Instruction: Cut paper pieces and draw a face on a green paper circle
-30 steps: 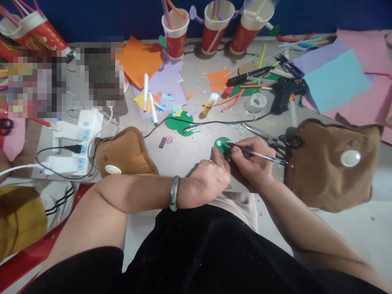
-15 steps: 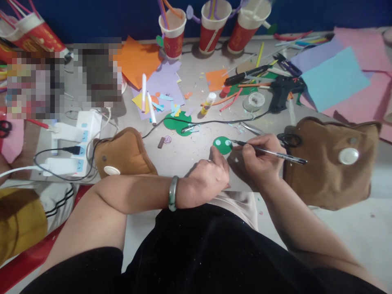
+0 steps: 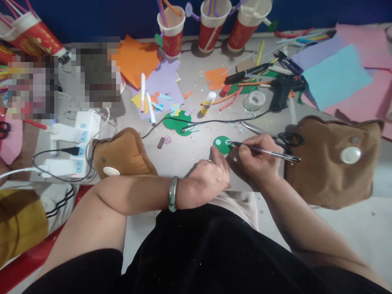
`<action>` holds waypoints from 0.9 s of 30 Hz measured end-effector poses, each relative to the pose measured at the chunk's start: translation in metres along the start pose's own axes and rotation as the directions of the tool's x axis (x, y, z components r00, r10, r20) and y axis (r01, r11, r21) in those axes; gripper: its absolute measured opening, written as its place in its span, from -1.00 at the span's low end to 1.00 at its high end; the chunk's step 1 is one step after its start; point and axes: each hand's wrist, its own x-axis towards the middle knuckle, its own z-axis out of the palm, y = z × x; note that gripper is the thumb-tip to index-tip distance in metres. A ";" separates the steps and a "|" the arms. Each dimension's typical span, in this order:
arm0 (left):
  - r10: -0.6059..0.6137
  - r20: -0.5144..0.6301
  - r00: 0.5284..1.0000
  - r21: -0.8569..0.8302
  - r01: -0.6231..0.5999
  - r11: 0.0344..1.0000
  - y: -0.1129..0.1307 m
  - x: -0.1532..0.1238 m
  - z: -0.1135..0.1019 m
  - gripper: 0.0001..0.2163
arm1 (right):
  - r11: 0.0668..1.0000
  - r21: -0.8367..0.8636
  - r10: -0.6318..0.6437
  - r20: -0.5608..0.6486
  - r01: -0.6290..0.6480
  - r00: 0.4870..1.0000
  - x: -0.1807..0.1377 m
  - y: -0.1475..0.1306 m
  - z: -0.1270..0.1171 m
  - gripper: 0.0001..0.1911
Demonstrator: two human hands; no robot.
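Note:
A green paper circle [image 3: 221, 143] with two white round spots lies on the table in front of me. The index fingertip of my left hand [image 3: 211, 173] presses on its lower edge and holds it down, with the other fingers curled under. In my right hand [image 3: 261, 157] is a ballpoint pen [image 3: 277, 154], pinched between thumb and fingers. The pen's tip is at the right white spot. Scissors [image 3: 290, 139] lie just beyond my right hand. A green scalloped paper shape [image 3: 177, 122] is farther left, with a pen cap [image 3: 187, 129] on it.
Brown cushions, one left [image 3: 122, 153] and one right [image 3: 333, 163], flank my arms. A black cable [image 3: 214, 121] crosses the table to a glue gun [image 3: 284, 90]. A glue stick [image 3: 208, 103], markers [image 3: 150, 107], paper cups [image 3: 211, 28] and a power strip [image 3: 87, 134] stand around.
My right hand has shifted slightly left, bringing the pen tip onto the right white spot, where a dark mark now shows. My left hand stays still on the circle.

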 end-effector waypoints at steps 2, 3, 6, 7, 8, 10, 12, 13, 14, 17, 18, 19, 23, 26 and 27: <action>0.001 0.003 1.000 -0.002 -0.001 1.000 0.000 0.000 0.000 -0.20 | 1.000 -0.006 -0.027 -0.012 0.027 1.000 0.001 0.001 0.001 -0.89; 0.002 0.008 1.000 -0.003 -0.002 1.000 0.000 0.000 0.000 -0.21 | 0.999 -0.008 -0.034 -0.014 0.034 0.999 0.001 0.001 0.002 -0.89; 0.004 0.010 1.000 -0.003 -0.004 1.000 0.000 0.000 0.000 -0.21 | 0.999 0.011 -0.029 -0.041 0.030 0.999 0.000 0.001 0.002 -0.89; 0.005 0.006 1.000 -0.001 -0.005 1.000 0.000 0.000 0.001 -0.21 | 1.000 0.020 -0.016 -0.045 0.017 0.999 0.000 0.001 0.001 -0.89; 0.004 0.000 1.000 0.001 -0.004 1.000 0.000 0.000 0.001 -0.20 | 1.000 0.024 0.001 -0.044 0.000 0.999 -0.001 0.001 0.001 -0.89; 0.000 -0.008 1.000 0.007 0.000 1.000 0.000 0.000 0.002 -0.18 | 0.999 0.017 0.041 -0.034 -0.040 0.999 -0.001 0.000 0.001 -0.88; -0.003 -0.005 1.000 0.011 0.003 1.000 0.001 0.000 0.003 -0.18 | 0.999 0.007 0.049 -0.025 -0.049 0.998 -0.002 0.001 0.001 -0.87; -0.003 -0.002 1.000 0.012 0.003 1.000 0.001 0.000 0.003 -0.18 | 0.999 0.007 0.038 -0.027 -0.038 0.999 -0.002 0.001 0.001 -0.87; -0.002 -0.001 1.000 0.014 0.002 1.000 0.001 0.000 0.003 -0.19 | 1.000 0.010 0.022 -0.029 -0.022 0.999 -0.001 0.002 0.001 -0.87; 0.003 -0.012 1.000 0.029 -0.003 1.000 0.001 0.000 0.002 -0.20 | 1.000 0.020 0.008 -0.034 -0.007 0.999 0.000 0.004 0.002 -0.90; 0.006 -0.014 1.000 0.033 -0.006 0.999 0.001 0.000 0.002 -0.20 | 1.000 0.028 0.014 -0.038 -0.013 0.999 0.000 0.004 0.002 -0.91; 0.008 -0.011 1.000 0.034 -0.007 0.999 0.001 0.000 0.001 -0.20 | 0.999 0.038 0.020 -0.043 -0.018 0.999 0.000 0.004 0.002 -0.91; 0.004 -0.006 1.000 0.031 -0.004 1.000 0.000 0.000 0.001 -0.19 | 0.996 0.078 0.043 -0.037 -0.040 0.998 -0.001 0.005 0.002 -0.87; 0.006 -0.010 1.000 0.026 -0.006 1.000 0.000 0.000 0.002 -0.20 | 0.996 0.064 0.066 -0.007 -0.065 0.998 -0.002 0.005 0.001 -0.86; 0.007 -0.006 1.000 0.023 -0.007 1.000 0.001 0.000 0.001 -0.20 | 0.996 0.055 0.068 -0.013 -0.067 0.998 -0.002 0.006 0.001 -0.87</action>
